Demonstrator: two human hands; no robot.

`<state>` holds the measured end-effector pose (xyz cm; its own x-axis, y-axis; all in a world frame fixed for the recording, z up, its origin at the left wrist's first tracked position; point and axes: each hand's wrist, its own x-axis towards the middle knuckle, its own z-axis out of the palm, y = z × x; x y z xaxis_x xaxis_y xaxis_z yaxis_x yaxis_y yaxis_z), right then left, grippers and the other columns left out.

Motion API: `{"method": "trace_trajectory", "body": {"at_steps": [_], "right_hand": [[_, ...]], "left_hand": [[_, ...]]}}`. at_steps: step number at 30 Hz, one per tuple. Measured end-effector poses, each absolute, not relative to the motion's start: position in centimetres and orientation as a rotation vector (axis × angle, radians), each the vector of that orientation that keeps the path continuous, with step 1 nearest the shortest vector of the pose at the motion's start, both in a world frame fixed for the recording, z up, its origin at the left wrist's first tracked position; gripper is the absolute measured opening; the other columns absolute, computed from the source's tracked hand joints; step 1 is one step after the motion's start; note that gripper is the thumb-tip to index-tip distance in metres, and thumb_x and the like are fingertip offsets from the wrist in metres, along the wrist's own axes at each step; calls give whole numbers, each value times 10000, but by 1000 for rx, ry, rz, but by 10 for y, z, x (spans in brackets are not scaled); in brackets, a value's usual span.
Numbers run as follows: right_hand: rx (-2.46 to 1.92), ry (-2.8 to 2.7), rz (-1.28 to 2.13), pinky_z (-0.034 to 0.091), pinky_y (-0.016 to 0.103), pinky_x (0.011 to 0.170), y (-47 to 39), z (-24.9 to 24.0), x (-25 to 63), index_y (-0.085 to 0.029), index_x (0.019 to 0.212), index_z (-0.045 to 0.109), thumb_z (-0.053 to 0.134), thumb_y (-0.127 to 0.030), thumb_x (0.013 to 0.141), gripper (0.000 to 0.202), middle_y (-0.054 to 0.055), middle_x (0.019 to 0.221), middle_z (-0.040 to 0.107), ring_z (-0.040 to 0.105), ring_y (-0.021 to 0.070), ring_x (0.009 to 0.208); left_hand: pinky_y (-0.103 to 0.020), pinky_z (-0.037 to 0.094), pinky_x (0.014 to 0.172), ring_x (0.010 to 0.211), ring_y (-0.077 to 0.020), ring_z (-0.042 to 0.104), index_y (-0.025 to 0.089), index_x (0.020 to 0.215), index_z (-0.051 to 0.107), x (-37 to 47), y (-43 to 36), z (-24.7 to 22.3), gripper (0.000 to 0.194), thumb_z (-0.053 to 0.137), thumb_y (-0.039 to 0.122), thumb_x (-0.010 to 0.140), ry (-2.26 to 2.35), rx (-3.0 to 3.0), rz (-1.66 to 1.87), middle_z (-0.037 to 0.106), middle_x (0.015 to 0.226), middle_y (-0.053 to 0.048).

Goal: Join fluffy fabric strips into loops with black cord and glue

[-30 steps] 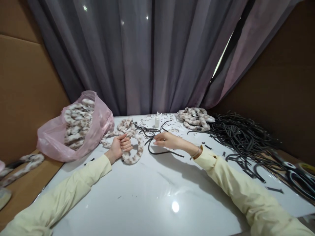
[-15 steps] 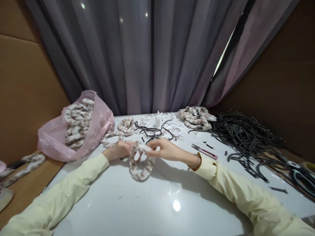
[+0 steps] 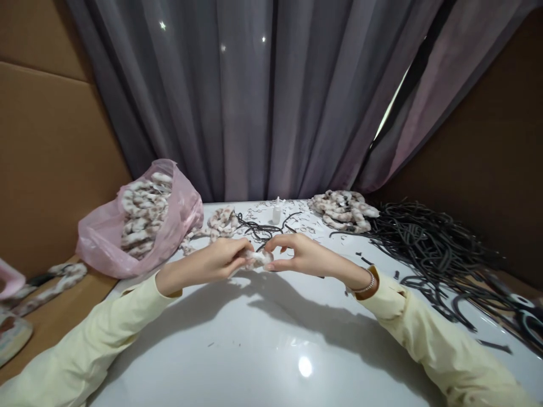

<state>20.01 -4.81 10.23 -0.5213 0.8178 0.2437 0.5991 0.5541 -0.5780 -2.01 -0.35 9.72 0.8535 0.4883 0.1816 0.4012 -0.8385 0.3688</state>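
Between my two hands, above the white table, is a fluffy white-and-brown plush ring, mostly seen edge-on. My left hand pinches its left side between thumb and fingers. From the right, the thumb and curved fingertips of my right hand close on the other side of it. Fingers hide part of the ring. Just behind the hands lie thin black tubes and another fluffy strip.
A pink plastic bag full of fluffy pieces stands at left. A small white bottle stands among scraps at the back. Fluffy rings lie back right, near a heap of black tubes. Scissors are at far right.
The plush ring has been turned from hanging, with its loop open toward me, to nearly edge-on. My left hand has rolled over it, and the view has shifted slightly.
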Motion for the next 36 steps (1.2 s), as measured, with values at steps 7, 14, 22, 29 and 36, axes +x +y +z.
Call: {"method": "trace_trajectory", "body": {"at_steps": [7, 14, 22, 29, 36], "right_hand": [[-1030, -2244, 363, 452, 265, 700, -45, 86, 194, -154, 796, 651, 611, -227, 815, 86, 47, 791, 677, 612, 156, 747], [-926, -2118, 158, 470, 257, 685, -50, 80, 189, -168, 824, 643, 598, -179, 821, 47, 45, 808, 666, 599, 146, 763], [-700, -2070, -136, 477, 322, 706, -51, 70, 182, -156, 785, 586, 487, -63, 853, 152, 78, 844, 659, 575, 163, 794], [-583, -2196, -576, 473, 358, 683, -59, 59, 177, -117, 854, 586, 436, 2, 839, 192, 114, 904, 663, 571, 209, 897], [-504, -2221, -727, 524, 367, 703, -66, 46, 172, -78, 861, 575, 392, -12, 853, 195, 177, 921, 650, 582, 240, 930]], "left_hand": [[-244, 385, 648, 702, -137, 547, 171, 970, 531, -18, -10, 96, 211, 370, 299, 921, 660, 2602, 420, 591, 805, -22], [-196, 357, 484, 559, -96, 470, 176, 880, 528, -10, -13, 98, 264, 416, 415, 885, 799, 2056, 453, 594, 762, 0], [-188, 360, 466, 550, -96, 462, 166, 825, 549, -6, -15, 97, 254, 470, 406, 853, 901, 1983, 599, 589, 706, 7], [-218, 374, 548, 603, -115, 506, 157, 783, 559, -2, -18, 89, 212, 465, 334, 852, 946, 2159, 815, 581, 690, 6], [-231, 372, 570, 628, -127, 520, 168, 778, 519, 0, -14, 76, 168, 458, 305, 852, 950, 2189, 821, 576, 686, 9]]}}
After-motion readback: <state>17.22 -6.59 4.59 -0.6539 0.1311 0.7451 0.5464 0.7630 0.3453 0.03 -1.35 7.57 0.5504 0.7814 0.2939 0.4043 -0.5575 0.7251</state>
